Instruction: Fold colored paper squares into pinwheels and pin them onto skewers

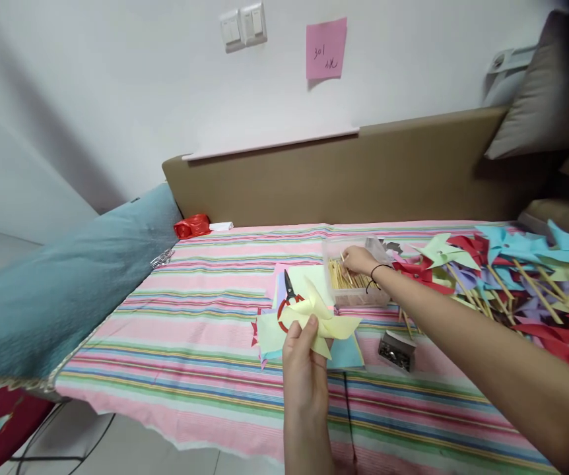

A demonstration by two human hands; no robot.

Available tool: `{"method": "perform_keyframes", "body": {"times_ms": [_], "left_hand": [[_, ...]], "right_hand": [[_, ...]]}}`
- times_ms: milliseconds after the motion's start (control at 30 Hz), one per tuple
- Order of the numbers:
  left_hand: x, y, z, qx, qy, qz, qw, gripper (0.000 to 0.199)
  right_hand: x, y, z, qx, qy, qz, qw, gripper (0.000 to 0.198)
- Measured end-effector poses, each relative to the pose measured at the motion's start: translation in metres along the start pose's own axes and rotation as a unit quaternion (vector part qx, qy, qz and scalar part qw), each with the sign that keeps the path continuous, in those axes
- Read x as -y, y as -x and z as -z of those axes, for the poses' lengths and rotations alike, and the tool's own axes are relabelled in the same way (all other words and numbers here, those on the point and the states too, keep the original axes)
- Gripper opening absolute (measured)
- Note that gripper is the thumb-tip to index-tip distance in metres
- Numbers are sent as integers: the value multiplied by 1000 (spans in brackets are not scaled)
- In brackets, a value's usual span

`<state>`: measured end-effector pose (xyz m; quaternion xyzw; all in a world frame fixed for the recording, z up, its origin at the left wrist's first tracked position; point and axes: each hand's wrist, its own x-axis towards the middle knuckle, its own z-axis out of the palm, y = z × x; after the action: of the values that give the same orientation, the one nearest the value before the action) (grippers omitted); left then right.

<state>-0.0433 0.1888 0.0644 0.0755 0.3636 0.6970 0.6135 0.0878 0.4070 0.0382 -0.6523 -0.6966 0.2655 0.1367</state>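
My left hand (305, 346) pinches a pale yellow paper pinwheel (331, 324) between thumb and fingers. Behind it, scissors (289, 293) with red handles and dark blades lie on sheets of coloured paper (348, 353). My right hand (358, 260), a black band at its wrist, reaches into a clear plastic box (361, 298) of thin wooden sticks (338, 274). Its fingers are closed on a wooden stick, whose end shows at the fingertips. A small dark open box (397, 351) of shiny metal pieces sits below my right forearm.
Finished pinwheels (517, 247) on sticks, in red, blue, green and purple, pile up at the right. A striped cloth (190, 330) covers the seat. A red plastic package (193, 226) lies by the backrest (314, 185), and a grey cushion (536, 99) leans at upper right.
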Motion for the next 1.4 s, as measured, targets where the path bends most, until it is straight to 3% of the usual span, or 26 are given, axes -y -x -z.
{"method": "perform_keyframes", "body": {"times_ms": [100,200,300,400,567,733,967,1167,1400], "left_hand": [[1,2,-1,56,2,0,998,26],[5,6,-4,112,-13,1,994,28],[12,13,-8,181,-51,12,982,25],[18,23,-11,243,-89,21,966,24],[20,56,-11,307,-86,28,947,20],[26,108,-1,317,-11,45,947,18],[36,169,12,277,-21,1,961,21],[42,198,27,265,-10,15,964,18],[51,214,45,267,-28,17,963,20]], "right_hand": [[4,44,27,-21,-78,65,995,25],[1,109,41,-45,-137,123,982,28],[-7,177,37,-65,-277,177,942,26],[-12,232,27,-40,-364,171,915,28],[-12,295,22,-36,-468,134,873,24],[-10,349,22,-69,-452,137,879,27],[-9,413,15,-93,-406,131,900,18],[-14,447,4,-70,-427,121,893,17],[-24,470,-2,-59,-349,165,921,20]]}}
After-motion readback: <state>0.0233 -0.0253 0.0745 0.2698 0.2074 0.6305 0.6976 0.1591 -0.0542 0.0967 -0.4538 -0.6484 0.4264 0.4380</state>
